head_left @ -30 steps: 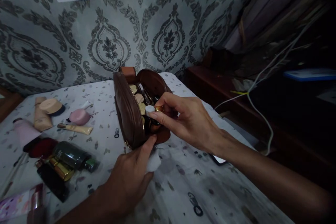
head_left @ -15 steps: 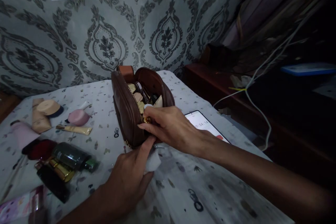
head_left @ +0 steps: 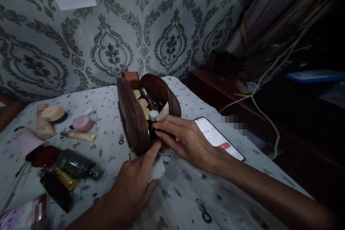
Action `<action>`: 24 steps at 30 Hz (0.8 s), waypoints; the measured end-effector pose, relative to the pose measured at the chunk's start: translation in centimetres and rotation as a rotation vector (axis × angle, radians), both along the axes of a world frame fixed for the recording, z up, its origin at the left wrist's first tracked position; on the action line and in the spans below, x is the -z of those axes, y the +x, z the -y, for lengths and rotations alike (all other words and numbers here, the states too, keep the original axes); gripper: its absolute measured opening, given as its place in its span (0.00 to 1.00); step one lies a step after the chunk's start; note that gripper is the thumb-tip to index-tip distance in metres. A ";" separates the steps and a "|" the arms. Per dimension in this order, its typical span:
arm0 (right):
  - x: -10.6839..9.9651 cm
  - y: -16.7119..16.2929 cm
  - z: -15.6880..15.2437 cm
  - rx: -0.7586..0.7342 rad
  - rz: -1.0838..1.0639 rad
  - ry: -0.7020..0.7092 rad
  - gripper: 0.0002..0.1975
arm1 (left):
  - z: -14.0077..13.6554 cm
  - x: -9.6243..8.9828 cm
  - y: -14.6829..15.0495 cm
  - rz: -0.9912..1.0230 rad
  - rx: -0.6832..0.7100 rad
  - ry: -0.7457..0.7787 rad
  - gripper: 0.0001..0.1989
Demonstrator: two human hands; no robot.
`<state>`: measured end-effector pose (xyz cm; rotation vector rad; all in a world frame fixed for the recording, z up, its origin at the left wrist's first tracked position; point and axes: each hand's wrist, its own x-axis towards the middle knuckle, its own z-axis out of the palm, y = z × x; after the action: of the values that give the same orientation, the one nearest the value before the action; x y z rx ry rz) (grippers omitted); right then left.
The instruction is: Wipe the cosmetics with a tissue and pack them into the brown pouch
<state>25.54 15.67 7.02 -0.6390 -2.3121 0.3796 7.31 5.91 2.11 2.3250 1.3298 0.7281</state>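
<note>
A brown zippered makeup bag [head_left: 133,122] stands unzipped on the patterned cloth. Inside it are yellowish packets [head_left: 146,112], a white cap [head_left: 153,115] and a cream tube [head_left: 163,112]. My right hand [head_left: 188,138] reaches over the bag's near right edge, fingers stretched, their tips just inside below the white cap. I see nothing gripped in it. At the bag's front lower corner, my left hand [head_left: 134,183] presses its index finger against the bag. A crumpled white tissue [head_left: 158,169] is held under that finger, by the thumb.
Cosmetics lie at left: a dark green bottle [head_left: 77,163], a black tube [head_left: 56,190], a pink sponge [head_left: 83,123], a beige tube [head_left: 79,136] and a pink tube [head_left: 28,140]. A lit phone [head_left: 215,136] lies right of the bag; white cables [head_left: 265,118] hang beyond.
My right hand has let go of a small gold item at the bag's opening, and its fingers have straightened. The white cap shows inside the bag. My left hand keeps its place.
</note>
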 end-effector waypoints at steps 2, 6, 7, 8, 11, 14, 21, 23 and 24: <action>0.3 0.2 0.2 -0.003 -0.024 0.008 0.11 | 0.0 0.0 0.0 -0.003 0.005 0.003 0.42; 0.3 0.3 0.3 -0.044 -0.036 -0.017 0.12 | -0.1 0.1 0.0 -0.020 0.006 0.024 0.43; 0.2 0.3 0.3 -0.055 -0.024 -0.020 0.13 | -0.1 0.2 0.0 -0.021 0.006 0.024 0.43; 0.1 0.3 0.3 -0.064 -0.004 -0.019 0.13 | -0.1 0.3 0.0 -0.017 0.008 0.023 0.43; -0.3 0.4 0.3 -0.080 0.089 -0.011 0.14 | -0.1 0.5 0.0 0.004 0.014 0.019 0.42; -0.6 0.3 0.3 -0.067 0.161 -0.008 0.15 | -0.1 0.7 0.0 -0.006 0.002 0.008 0.40; -0.8 -0.2 0.2 -0.064 0.223 0.010 0.15 | 0.0 0.9 0.2 -0.038 -0.020 0.023 0.41; -0.8 -0.3 0.2 -0.066 0.224 0.024 0.15 | 0.0 0.8 0.3 -0.042 -0.015 0.021 0.42; -0.7 -0.3 0.1 -0.064 0.223 0.031 0.15 | 0.0 0.8 0.3 -0.045 -0.011 0.017 0.42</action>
<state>25.25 15.53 7.74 -0.6200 -2.5501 0.3153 7.59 5.95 1.35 2.3624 1.3617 0.6974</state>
